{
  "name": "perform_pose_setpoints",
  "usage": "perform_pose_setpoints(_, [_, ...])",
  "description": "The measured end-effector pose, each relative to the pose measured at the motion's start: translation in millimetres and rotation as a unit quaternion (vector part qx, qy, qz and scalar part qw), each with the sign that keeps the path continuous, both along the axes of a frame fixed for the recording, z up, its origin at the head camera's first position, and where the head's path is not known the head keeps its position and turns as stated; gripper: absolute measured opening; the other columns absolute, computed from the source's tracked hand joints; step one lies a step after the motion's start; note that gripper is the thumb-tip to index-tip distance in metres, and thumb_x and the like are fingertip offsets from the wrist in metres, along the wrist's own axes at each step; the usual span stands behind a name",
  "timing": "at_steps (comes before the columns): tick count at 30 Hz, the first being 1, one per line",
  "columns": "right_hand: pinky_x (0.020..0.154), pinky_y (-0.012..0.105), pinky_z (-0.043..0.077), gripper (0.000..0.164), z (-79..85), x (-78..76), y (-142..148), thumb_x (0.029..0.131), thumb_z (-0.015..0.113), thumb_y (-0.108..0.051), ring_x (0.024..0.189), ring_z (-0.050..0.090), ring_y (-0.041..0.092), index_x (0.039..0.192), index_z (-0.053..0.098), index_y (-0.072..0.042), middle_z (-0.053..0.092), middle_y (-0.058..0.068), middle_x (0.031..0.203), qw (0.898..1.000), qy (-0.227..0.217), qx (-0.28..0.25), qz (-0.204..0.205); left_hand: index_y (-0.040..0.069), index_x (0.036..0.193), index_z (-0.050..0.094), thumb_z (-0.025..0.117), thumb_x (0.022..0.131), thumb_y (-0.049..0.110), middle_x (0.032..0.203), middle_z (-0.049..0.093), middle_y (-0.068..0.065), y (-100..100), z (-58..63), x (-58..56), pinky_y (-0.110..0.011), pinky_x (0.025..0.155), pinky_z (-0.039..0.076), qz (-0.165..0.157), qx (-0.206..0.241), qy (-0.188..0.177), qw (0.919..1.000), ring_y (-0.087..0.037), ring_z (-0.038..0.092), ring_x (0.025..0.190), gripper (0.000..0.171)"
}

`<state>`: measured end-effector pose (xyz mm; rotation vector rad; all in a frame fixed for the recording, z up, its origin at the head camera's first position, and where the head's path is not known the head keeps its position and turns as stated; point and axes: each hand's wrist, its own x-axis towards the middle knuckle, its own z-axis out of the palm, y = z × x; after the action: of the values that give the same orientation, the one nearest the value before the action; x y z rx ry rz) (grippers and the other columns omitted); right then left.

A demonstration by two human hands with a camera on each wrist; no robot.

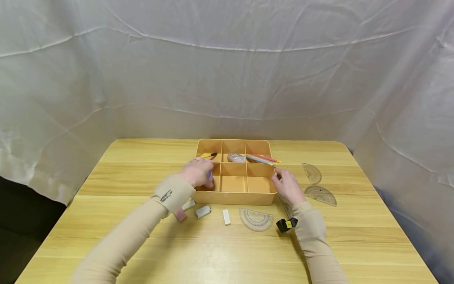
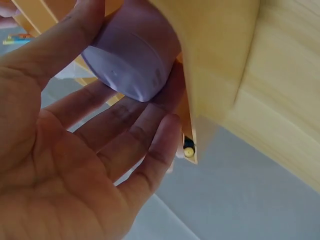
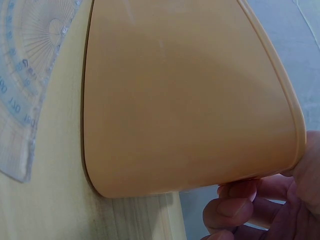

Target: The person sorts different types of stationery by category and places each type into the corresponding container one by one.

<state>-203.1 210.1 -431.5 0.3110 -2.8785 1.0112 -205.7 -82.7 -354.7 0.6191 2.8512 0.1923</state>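
A tan divided organizer box (image 1: 235,198) sits toward the back of the table. Over its front left compartment, my left hand (image 1: 196,172) holds a purple rounded plastic object (image 2: 135,55), thumb on one side and fingers on the other. Its kind does not show. At the box's right side, my right hand (image 1: 288,185) grips the rim near the front corner, fingers (image 3: 227,207) bent around the edge. In the head view, the front middle and front right compartments show bare floors.
Back compartments hold a yellow-and-black item (image 1: 208,155), a translucent oval item (image 1: 236,157) and several colored pencils (image 1: 262,159). Before the box lie a pink eraser (image 1: 180,215), several white eraser-like blocks (image 1: 226,217) and a clear protractor (image 1: 257,220). More protractors (image 1: 320,195) lie to the right.
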Motion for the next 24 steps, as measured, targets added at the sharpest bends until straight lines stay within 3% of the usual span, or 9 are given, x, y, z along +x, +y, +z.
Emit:
perform_pose_setpoints(6, [0.050,0.031,0.038,0.019,-0.3,-0.2,0.2,0.092,0.049,-0.005,0.056,0.045,0.019,0.096,0.065,0.005,0.055,0.008,0.068,1.000,-0.003,0.000,-0.001,0.010,0.098,0.064,0.080,0.075,0.030,0.107,0.065,-0.010,8.3,-8.1,-1.6,-0.047,0.095,0.045,0.002,-0.041,0.008,0.9991,-0.030,0.057,0.102,0.034])
perform_pose_setpoints(11, [0.049,0.031,0.037,0.019,0.0,0.0,0.1,0.092,0.049,-0.005,0.056,0.044,0.019,0.097,0.065,0.005,0.054,0.008,0.068,1.000,-0.006,-0.001,-0.003,0.011,0.101,0.064,0.079,0.076,0.030,0.108,0.065,-0.011,10.2,-13.7,-2.0,-0.049,0.097,0.043,0.011,-0.045,0.003,0.9989,-0.031,0.057,0.101,0.035])
perform_pose_setpoints(24, [0.050,0.031,0.038,0.023,-0.3,0.1,0.4,0.093,0.049,-0.006,0.056,0.044,0.019,0.101,0.066,0.006,0.056,0.009,0.070,1.000,-0.008,-0.003,0.000,0.008,0.108,0.067,0.068,0.081,0.004,0.112,0.065,-0.013,9.8,-21.7,-4.0,-0.051,0.100,0.041,0.008,-0.068,0.006,0.9976,-0.032,0.061,0.095,0.027])
